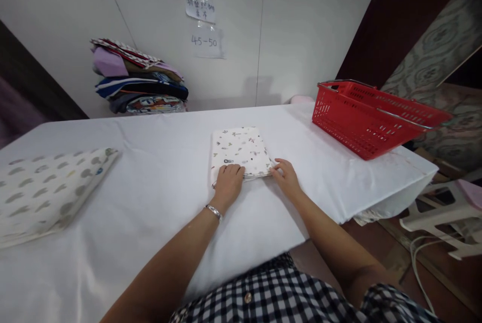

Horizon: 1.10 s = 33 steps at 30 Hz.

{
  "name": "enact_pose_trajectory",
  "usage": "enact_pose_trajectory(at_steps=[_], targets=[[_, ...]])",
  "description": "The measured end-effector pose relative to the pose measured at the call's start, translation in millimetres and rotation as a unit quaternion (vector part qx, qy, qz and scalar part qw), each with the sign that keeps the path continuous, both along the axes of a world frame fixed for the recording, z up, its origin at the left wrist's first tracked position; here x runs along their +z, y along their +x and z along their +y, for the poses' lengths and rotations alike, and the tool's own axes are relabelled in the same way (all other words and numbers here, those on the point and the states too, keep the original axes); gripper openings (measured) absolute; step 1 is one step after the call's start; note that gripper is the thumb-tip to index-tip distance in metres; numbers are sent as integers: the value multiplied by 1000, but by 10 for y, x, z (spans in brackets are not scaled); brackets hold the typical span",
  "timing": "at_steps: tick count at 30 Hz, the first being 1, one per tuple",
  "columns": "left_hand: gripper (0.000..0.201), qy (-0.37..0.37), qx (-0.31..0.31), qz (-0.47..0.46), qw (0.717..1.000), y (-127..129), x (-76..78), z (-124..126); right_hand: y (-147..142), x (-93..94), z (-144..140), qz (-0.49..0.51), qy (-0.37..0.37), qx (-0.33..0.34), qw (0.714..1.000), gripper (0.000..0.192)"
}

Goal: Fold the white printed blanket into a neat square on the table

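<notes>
A small folded cloth (241, 147), white with little printed figures, lies flat on the white-covered table in front of me. My left hand (229, 180), with a silver bracelet on its wrist, is closed on the near edge towards the left, fingertips on top. At the near right corner, my right hand (285, 175) pinches the layered edge between thumb and fingers. The undersides of the cloth's layers are hidden.
A larger folded cloth (45, 190) with grey-green prints lies at the left on the table (150, 162). A red basket (361, 117) stands at the right. Folded fabrics (141, 82) are stacked at the back left. Paper signs (207, 41) hang on the wall; a white stool (440, 212) stands lower right.
</notes>
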<state>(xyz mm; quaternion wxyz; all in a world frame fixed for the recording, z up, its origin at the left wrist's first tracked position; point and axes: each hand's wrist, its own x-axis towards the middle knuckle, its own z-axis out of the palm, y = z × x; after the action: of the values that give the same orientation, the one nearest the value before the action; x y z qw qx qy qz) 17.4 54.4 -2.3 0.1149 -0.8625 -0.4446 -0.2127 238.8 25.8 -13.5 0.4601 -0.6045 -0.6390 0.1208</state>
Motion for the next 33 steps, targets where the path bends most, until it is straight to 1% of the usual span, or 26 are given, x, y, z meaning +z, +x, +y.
enact_pose_trajectory(at_steps=[3, 5, 7, 10, 13, 17, 21, 27, 30, 33], targets=[[22, -1, -4, -4, 1000, 48, 6, 2, -38, 10, 37, -22, -12, -11, 1000, 19], [21, 0, -6, -6, 1000, 85, 9, 1, -52, 0, 68, -15, -20, -19, 1000, 19], [21, -1, -8, -5, 1000, 127, 10, 1, -56, -15, 97, 13, -35, -24, 999, 18], [22, -6, -10, -4, 1000, 183, 11, 5, -45, -20, 128, 86, -62, -21, 994, 17], [24, -15, -10, -3, 1000, 214, 17, 6, -13, -5, 141, 153, -69, -24, 986, 17], [26, -29, -5, 0, 1000, 217, 29, -5, 29, -19, 159, 182, -94, -38, 978, 18], [25, -37, -1, 0, 999, 211, 40, -16, 39, -66, 164, 146, -112, -51, 982, 17], [23, -38, -7, -5, 999, 205, 28, -10, 24, -53, 109, 8, -106, -79, 991, 19], [23, -35, -8, -10, 999, 204, 16, -8, 8, -56, 104, 3, -98, -76, 992, 20], [23, -34, -12, -11, 999, 207, 16, -10, -8, -97, 131, 37, -102, -74, 991, 21]])
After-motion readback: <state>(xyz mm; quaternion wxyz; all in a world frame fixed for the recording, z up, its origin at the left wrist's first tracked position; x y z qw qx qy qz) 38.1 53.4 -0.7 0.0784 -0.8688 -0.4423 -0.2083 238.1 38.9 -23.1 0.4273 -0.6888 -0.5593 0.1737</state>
